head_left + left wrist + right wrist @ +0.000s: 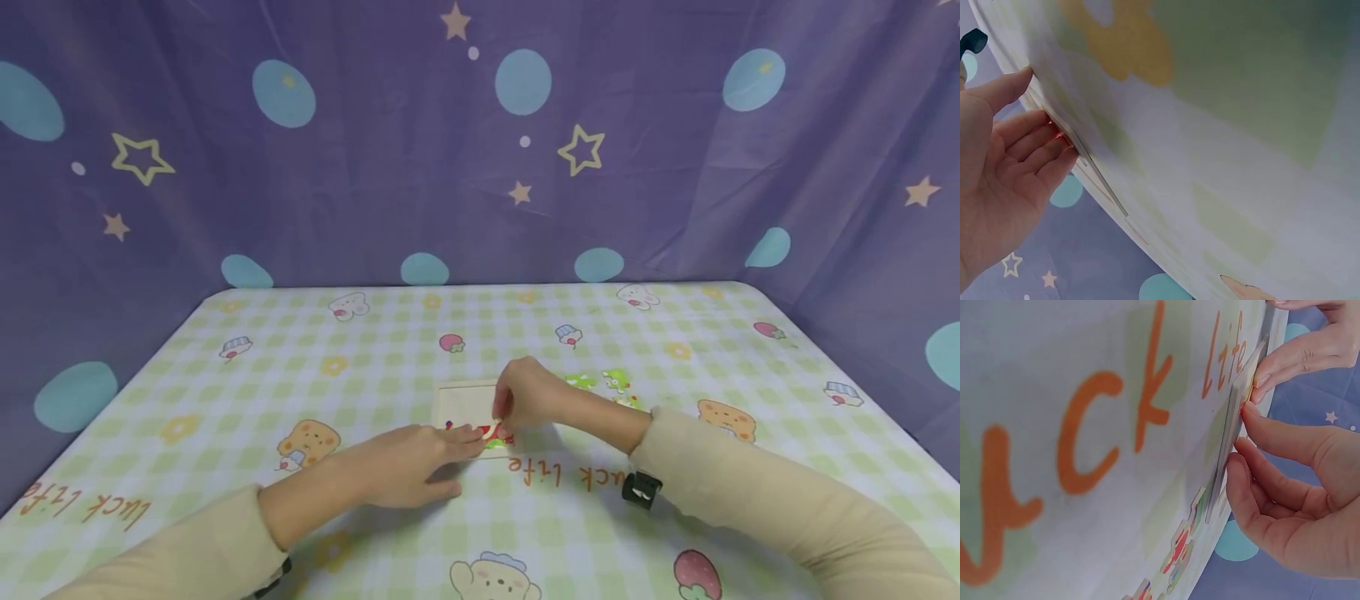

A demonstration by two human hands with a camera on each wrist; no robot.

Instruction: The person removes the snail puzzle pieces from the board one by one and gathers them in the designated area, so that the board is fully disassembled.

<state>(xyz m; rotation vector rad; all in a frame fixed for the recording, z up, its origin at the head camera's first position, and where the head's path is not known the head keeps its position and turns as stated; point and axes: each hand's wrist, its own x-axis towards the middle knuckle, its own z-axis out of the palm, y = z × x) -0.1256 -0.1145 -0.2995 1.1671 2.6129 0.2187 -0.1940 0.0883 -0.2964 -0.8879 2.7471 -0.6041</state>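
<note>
A shallow, light wooden puzzle tray [459, 402] lies on the table, with red and green puzzle pieces [493, 443] along its near side. From the left, my left hand [408, 467] reaches in with fingers extended, their tips resting on the pieces; its thumb stands apart, over the cloth. My right hand [528, 393] bends down over the tray's right part, thumb and curled fingers pinching a puzzle piece low against the tray. In the right wrist view the thumb tip and fingertips of the right hand [1310, 487] meet at the tray's edge [1230, 425], mostly covering that piece.
Several loose green and red puzzle pieces [617, 381] lie right of the tray, partly behind the right forearm. A green-and-white checked cloth [390, 342] covers the table. Behind it hangs a purple curtain [420, 183] with stars and dots.
</note>
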